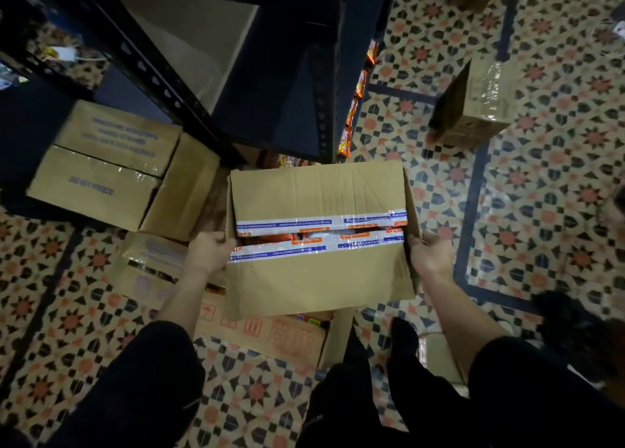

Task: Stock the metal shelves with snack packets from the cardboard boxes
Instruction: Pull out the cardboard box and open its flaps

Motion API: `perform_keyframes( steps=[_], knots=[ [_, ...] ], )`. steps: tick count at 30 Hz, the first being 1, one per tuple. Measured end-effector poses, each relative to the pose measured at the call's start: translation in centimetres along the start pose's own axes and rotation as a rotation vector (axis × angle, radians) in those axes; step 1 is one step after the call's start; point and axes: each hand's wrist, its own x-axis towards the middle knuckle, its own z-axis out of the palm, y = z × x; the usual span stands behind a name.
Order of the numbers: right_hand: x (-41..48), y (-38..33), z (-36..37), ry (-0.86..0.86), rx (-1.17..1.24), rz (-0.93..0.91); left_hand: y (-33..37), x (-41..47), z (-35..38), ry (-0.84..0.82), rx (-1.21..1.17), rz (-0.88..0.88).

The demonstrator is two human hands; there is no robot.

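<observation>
Brown cardboard box [318, 261], its taped flaps split over orange snack packets [270, 238], is held mid-frame, the black metal shelf [270, 75] at its 12 o'clock. The left hand [208, 249] grips its 9 o'clock edge with curled fingers; the right hand [429, 251] clasps its 3 o'clock side.

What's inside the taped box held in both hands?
Through the slit between the taped flaps of the box, orange snack packets show. The flaps cover everything else, so count and fill level cannot be seen.
</observation>
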Motion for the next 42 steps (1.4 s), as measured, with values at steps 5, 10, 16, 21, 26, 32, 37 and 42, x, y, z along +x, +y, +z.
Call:
perform_keyframes(
  steps=[5, 10, 16, 21, 26, 32, 37, 42],
  knots=[
    [-0.2, 0.0, -1.9, 0.062, -0.019, 0.017, 0.8, -0.9, 0.4, -0.078, 0.125, 0.025],
    [0.5, 2.1, -3.7, 0.099, -0.025, 0.013, 1.5, -2.6, 2.3, -0.038, 0.237, 0.107],
    [1.1, 2.6, -7.9, 0.157, -0.076, 0.009, 4.6, -4.6, 4.2, -0.052, 0.299, 0.135],
    [2.9, 1.6, -13.9, 0.188, -0.049, 0.030, 10.7, -6.5, 6.0, -0.072, 0.303, 0.152],
    [5.4, -0.1, -20.4, 0.177, -0.031, 0.040, 17.7, -8.6, 8.2, -0.099, 0.282, 0.150],
    [9.8, -2.3, -27.5, 0.246, -0.009, -0.013, 27.3, -10.1, 11.9, -0.074, 0.236, 0.202],
    [13.2, -4.8, -31.9, 0.309, 0.025, -0.014, 33.7, -8.9, 13.5, -0.096, 0.256, 0.229],
    [16.9, -9.0, -35.1, 0.349, 0.027, -0.007, 40.7, -6.8, 14.0, -0.131, 0.178, 0.255]
  ],
)
